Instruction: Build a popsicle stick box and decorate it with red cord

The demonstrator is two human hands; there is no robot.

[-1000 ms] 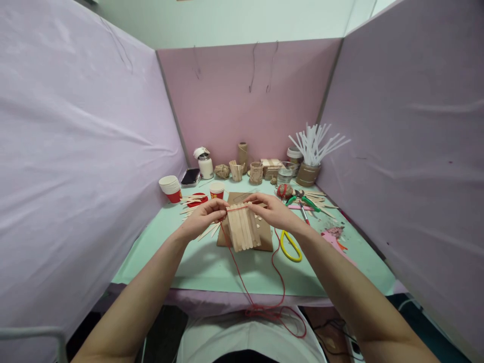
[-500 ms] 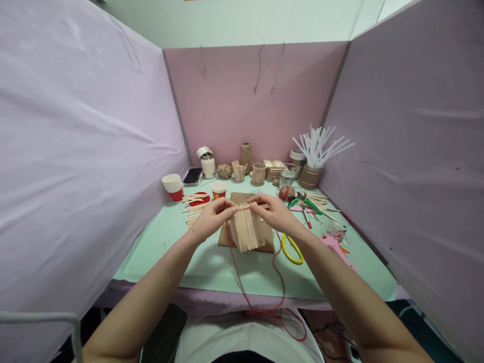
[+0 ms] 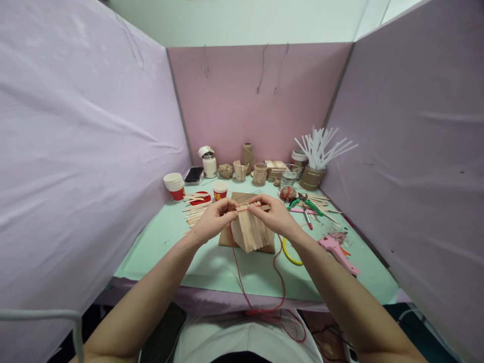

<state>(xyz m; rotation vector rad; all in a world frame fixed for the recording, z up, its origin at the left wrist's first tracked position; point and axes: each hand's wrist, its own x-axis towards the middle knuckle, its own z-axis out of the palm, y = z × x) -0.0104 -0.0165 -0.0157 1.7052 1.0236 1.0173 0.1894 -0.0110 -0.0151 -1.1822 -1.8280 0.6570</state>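
A small structure of wooden craft sticks [image 3: 250, 232] stands tilted over a brown cardboard piece [image 3: 269, 248] at the middle of the table. My left hand [image 3: 216, 218] pinches the red string at the structure's upper left edge. On the upper right, my right hand [image 3: 273, 214] presses the string against the stick tops with closed fingers. The red string [image 3: 238, 269] runs across the top of the sticks, and both lengths hang down over the table edge to a loose tangle on my lap.
A yellow ring-shaped handle [image 3: 291, 254] lies beside my right forearm. Farther right are a pink glue gun [image 3: 338, 252] and green-handled pliers [image 3: 313, 206]. Loose sticks [image 3: 194, 214] and paper cups [image 3: 174, 186] sit left; jars, twine and white straws [image 3: 319, 146] line the back.
My right hand has shifted slightly left along the string at the stick tops. The structure has turned a little. The whole view has shifted slightly.
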